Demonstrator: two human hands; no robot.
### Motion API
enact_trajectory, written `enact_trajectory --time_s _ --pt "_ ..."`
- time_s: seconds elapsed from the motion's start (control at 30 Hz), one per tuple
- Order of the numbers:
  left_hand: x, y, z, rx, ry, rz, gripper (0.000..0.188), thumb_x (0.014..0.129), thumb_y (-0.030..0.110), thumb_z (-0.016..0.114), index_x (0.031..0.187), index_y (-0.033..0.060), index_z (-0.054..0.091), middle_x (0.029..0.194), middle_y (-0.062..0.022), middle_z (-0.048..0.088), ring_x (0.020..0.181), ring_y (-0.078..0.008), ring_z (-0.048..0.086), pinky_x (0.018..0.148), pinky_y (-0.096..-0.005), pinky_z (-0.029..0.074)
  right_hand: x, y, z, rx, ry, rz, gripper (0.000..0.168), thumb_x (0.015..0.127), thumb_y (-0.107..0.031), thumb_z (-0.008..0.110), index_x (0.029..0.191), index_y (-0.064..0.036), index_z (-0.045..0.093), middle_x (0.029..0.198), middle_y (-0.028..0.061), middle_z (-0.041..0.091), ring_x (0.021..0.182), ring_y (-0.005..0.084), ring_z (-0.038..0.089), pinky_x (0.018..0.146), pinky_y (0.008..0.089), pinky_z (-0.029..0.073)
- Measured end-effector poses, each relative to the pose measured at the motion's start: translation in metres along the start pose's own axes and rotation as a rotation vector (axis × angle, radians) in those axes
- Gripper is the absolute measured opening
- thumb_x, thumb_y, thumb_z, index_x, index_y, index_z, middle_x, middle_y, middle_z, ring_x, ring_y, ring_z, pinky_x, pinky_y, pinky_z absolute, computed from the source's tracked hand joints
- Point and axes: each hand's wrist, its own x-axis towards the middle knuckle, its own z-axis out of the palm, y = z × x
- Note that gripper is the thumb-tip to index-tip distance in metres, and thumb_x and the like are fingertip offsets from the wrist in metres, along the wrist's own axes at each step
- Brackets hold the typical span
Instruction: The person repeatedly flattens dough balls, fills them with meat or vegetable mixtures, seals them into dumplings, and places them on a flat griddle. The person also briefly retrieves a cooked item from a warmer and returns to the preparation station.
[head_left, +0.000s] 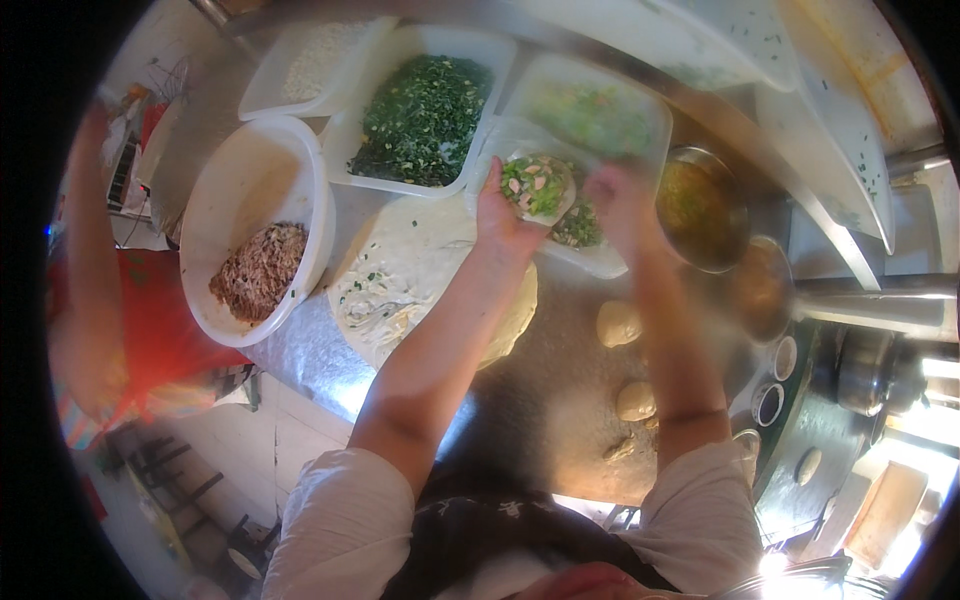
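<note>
My left hand (506, 206) holds a flat round of dough (559, 210) topped with chopped greens and pale pink pieces (534, 184). Close beside it on the right is my right hand (616, 196), blurred, over a plastic tub (611, 266) with chopped green filling; whether its fingers hold anything cannot be made out. A large sheet of soft dough (420, 247) lies on the table under my left forearm. Lumps of dough (619, 324) (635, 401) rest on the metal tabletop near my right forearm.
A white basin (322, 225) holds minced meat (262, 274). Behind stand a tub of chopped dark greens (424, 120), a tub of pale shreds (322, 60) and a tub of light green vegetables (592, 112). Metal bowls (701, 210) stand at right. A person in red (165, 330) is at left.
</note>
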Motion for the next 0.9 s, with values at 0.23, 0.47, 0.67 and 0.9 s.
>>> enact_trajectory --time_s 0.23,0.47,0.67,0.9 --pt "0.002 -0.001 0.0 0.011 0.066 -0.016 0.053 0.097 0.051 0.041 0.12 0.0063 0.055 0.121 -0.0132 0.059 0.115 -0.0329 0.054 0.104 -0.0498 0.038 -0.005 -0.068 0.017 0.232 0.073 -0.465 0.006 0.081 -0.001 0.065 0.086 -0.001 0.068 0.086 0.0136 0.066 0.075 0.027 0.064 0.069 0.0326 0.051" --pt "0.007 0.0 -0.003 -0.035 -0.02 -0.038 0.054 0.098 0.05 0.039 0.123 0.0044 0.052 0.123 -0.0154 0.057 0.117 -0.0343 0.052 0.105 -0.0501 0.037 -0.014 -0.044 0.006 0.209 0.484 -0.46 0.015 0.078 0.004 0.064 0.092 -0.001 0.067 0.092 0.0145 0.066 0.081 0.0299 0.063 0.071 0.0353 0.051" --pt "0.004 0.006 0.003 0.011 -0.058 0.008 0.051 0.101 0.042 0.035 0.132 0.0029 0.046 0.131 -0.0181 0.051 0.122 -0.0354 0.048 0.106 -0.0513 0.036 -0.022 0.006 0.002 -0.24 0.375 -0.396 0.02 0.079 -0.001 0.064 0.098 -0.003 0.068 0.098 0.0167 0.068 0.087 0.0295 0.067 0.073 0.0346 0.052" --pt "0.007 0.008 0.008 0.053 -0.136 -0.048 0.05 0.101 0.04 0.034 0.132 0.0009 0.044 0.131 -0.0191 0.05 0.121 -0.0359 0.048 0.107 -0.0513 0.036 0.004 0.019 0.02 0.344 0.29 0.18 0.017 0.089 -0.015 0.062 0.099 -0.003 0.07 0.079 0.0146 0.069 0.069 0.0184 0.067 0.065 0.0307 0.051"
